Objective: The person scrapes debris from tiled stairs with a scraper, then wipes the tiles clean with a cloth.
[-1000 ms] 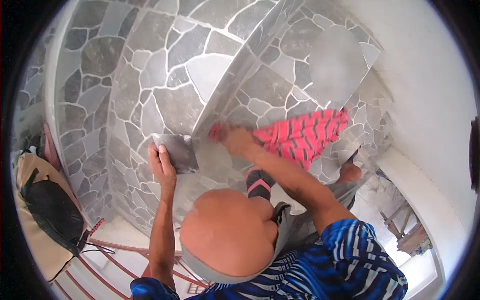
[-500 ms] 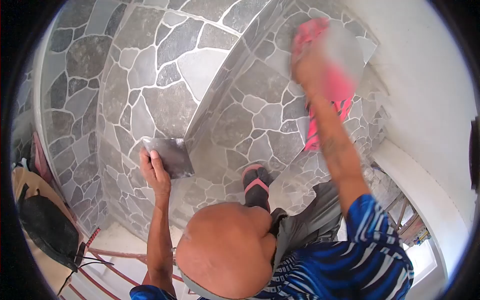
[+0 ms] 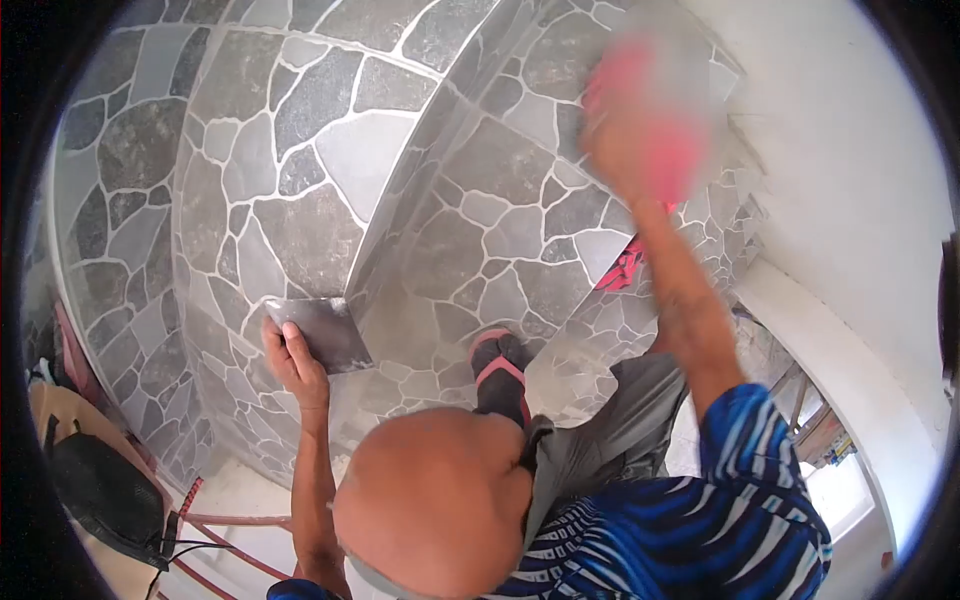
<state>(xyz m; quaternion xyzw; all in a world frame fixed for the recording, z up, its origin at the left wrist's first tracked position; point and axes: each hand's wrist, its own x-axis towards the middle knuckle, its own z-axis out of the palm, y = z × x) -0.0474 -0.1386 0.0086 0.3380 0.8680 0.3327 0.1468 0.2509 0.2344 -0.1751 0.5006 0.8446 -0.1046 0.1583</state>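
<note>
My left hand [image 3: 297, 368] grips a flat dark metal scraper plate [image 3: 330, 338] by its left edge, thumb on top. The plate lies over the lower end of the step edge, close to the stone-pattern tiles. My right hand [image 3: 617, 150] is smeared by motion, on the tread at the upper right. It is closed on a pink cloth [image 3: 672, 165], also blurred. A lower part of the cloth, pink with dark stripes, hangs near the tread's front edge. Pale grout lines [image 3: 515, 205] run between the grey tiles there.
A foot in a dark sock and pink flip-flop [image 3: 498, 368] stands below the steps, beside a bare bent knee [image 3: 430, 500]. A white wall [image 3: 840, 130] bounds the right side. At lower left are a black mesh bag [image 3: 105, 495] and reddish metal rails [image 3: 235, 545].
The view has shifted a little. My right hand and the cloth are still blurred on the tread, and the hanging striped part has bunched up shorter. My left hand keeps the plate, now tilted slightly.
</note>
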